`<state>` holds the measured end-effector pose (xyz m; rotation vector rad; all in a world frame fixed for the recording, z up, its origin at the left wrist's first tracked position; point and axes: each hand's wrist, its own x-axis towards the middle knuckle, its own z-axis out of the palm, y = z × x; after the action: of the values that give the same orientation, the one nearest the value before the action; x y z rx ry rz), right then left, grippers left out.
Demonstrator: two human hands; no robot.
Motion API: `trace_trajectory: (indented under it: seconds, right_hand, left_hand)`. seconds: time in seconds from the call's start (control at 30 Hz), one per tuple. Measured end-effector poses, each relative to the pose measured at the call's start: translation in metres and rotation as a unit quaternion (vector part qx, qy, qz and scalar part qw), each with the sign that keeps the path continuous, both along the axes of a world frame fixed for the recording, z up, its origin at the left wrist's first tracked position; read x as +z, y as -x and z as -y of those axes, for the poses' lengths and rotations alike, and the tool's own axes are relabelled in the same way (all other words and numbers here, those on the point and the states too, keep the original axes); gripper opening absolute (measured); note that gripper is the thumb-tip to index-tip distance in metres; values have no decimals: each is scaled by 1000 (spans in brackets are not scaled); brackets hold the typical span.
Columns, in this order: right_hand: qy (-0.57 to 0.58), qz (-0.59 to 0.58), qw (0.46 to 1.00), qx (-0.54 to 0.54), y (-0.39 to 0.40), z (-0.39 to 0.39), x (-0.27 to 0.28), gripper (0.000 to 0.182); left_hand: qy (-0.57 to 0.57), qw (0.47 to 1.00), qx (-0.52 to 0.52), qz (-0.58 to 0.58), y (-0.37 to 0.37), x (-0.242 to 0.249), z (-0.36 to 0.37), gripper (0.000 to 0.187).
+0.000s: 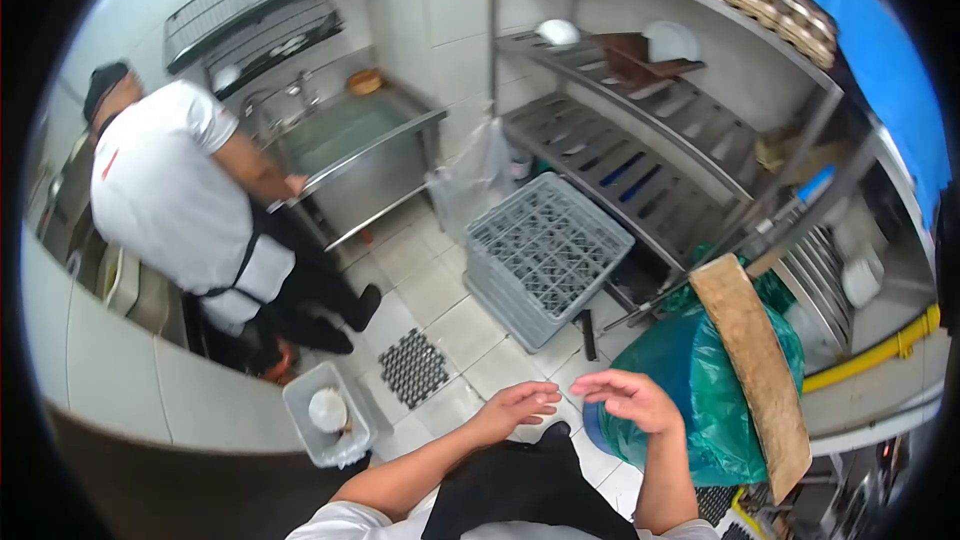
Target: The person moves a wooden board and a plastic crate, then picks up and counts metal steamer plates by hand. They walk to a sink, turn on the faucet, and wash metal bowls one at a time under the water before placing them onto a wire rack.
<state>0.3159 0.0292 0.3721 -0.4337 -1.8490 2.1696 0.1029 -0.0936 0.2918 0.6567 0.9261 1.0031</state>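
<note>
My left hand [512,412] is held out in front of my black apron [530,490], fingers stretched and holding nothing. Close beside it, my right hand [632,400] is also empty, its fingers extended toward the left one with a small gap between them. Below and to the right of my right hand stands a blue bin [622,355] lined with a green bag [700,405]. A long brown board [752,370] leans across that bag. Beyond my hands, a stack of grey glass racks [550,250] rests on the tiled floor.
A co-worker in a white shirt [175,180] stands at left by a metal sink [350,160] holding water. Metal shelving [640,170] with a few dishes lines the back. A grey tub [330,415] sits lower left, near a black floor mat [413,368].
</note>
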Motion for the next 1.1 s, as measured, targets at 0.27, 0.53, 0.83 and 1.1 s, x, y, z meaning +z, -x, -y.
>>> trace_trajectory:
  seconds: [0.27,0.53,0.83,1.1]
  right_hand:
    - [159,-238,930,232,3,9,-56,58]
    - [216,-198,939,178,-66,-36,-71,51]
    - [214,-145,966,-25,-180,-67,-82,39]
    - [47,-102,901,-419,-259,-31,-71,43]
  left_hand:
    - [33,953,-292,73,-71,76,-65,55]
    - [51,960,-275,9,-116,58,-114,57]
    - [82,930,-354,48,-194,36,-171,54]
    - [75,887,-451,70,-250,34,-192,50]
